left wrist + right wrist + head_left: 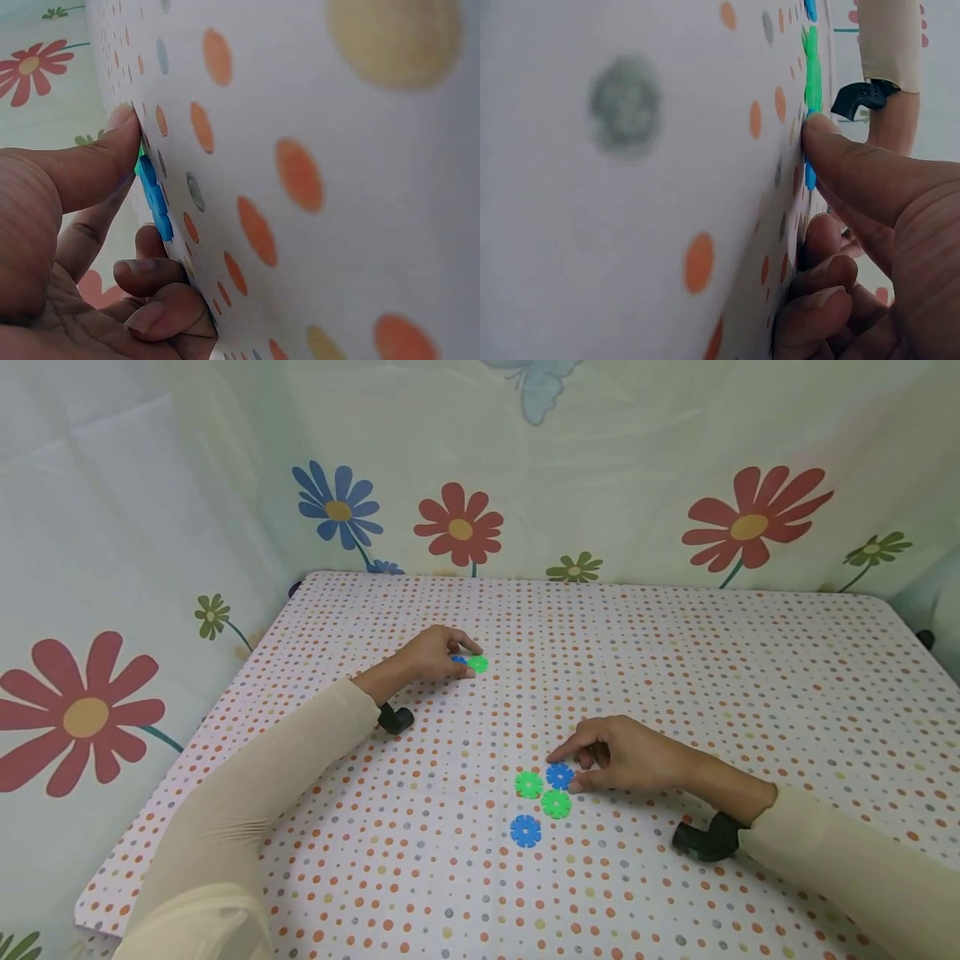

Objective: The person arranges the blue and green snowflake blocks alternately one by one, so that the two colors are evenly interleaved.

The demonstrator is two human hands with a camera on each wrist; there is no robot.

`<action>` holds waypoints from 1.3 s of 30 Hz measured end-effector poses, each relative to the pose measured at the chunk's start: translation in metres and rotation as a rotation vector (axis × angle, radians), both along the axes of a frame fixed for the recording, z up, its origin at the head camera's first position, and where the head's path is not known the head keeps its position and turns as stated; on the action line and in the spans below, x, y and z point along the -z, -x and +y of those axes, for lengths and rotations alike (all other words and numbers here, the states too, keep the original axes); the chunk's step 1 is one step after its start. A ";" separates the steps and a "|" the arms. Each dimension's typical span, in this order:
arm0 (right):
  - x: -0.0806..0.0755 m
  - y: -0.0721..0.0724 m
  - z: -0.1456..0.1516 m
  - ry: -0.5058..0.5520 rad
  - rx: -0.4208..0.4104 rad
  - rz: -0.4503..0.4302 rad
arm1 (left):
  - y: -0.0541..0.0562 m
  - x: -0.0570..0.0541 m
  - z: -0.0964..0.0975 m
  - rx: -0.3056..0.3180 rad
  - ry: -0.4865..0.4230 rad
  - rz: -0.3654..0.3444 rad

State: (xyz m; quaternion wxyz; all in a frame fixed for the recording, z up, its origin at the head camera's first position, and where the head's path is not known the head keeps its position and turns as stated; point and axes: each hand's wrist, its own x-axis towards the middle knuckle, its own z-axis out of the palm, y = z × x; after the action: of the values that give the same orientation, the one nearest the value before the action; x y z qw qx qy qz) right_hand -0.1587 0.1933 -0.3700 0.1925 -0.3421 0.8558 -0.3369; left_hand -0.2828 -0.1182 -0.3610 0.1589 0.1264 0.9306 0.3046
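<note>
On the dotted tabletop, my left hand (438, 653) pinches a green notched disc (477, 664) between thumb and index finger. A blue notched disc (459, 659) lies beside it on the palm side, partly hidden by the fingers; the left wrist view shows this blue disc (155, 199) flat on the surface. Nearer the front, my right hand (633, 753) has its thumb and index finger at opposite edges of another blue disc (559, 776). Two green discs, one to the left (528, 785) and one just below (557, 804), lie against or close to it. A further blue disc (526, 832) lies nearest me.
The white tabletop (675, 652) has coloured dots and rounded corners. Behind and to the left hangs a flower-printed cloth (600, 468). Each wrist wears a black camera, one on the left (396, 719) and one on the right (707, 838).
</note>
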 end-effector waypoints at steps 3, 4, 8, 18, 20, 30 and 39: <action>0.000 0.000 0.000 -0.004 -0.002 0.017 | 0.001 0.001 0.000 0.007 -0.003 0.010; 0.000 -0.001 0.000 -0.005 -0.002 0.021 | 0.001 0.001 0.000 0.009 -0.004 0.015; 0.000 -0.002 -0.001 -0.017 -0.004 0.053 | 0.000 0.000 0.000 0.008 -0.007 0.023; -0.007 -0.008 -0.007 -0.099 0.000 0.153 | -0.003 -0.004 0.004 -0.009 0.010 0.011; -0.008 -0.008 -0.009 -0.113 -0.008 0.153 | -0.003 -0.005 0.004 -0.016 0.020 0.004; -0.009 -0.010 -0.012 -0.176 -0.046 0.233 | 0.000 -0.002 0.003 -0.036 0.009 0.004; -0.010 -0.012 -0.014 -0.241 -0.057 0.311 | -0.002 -0.004 0.005 -0.051 0.032 0.001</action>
State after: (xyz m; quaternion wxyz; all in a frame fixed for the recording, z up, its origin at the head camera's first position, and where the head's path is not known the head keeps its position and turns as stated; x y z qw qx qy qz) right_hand -0.1467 0.1794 -0.3599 0.1072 -0.3887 0.8993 -0.1696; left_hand -0.2806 -0.1132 -0.3568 0.1527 0.1003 0.9383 0.2937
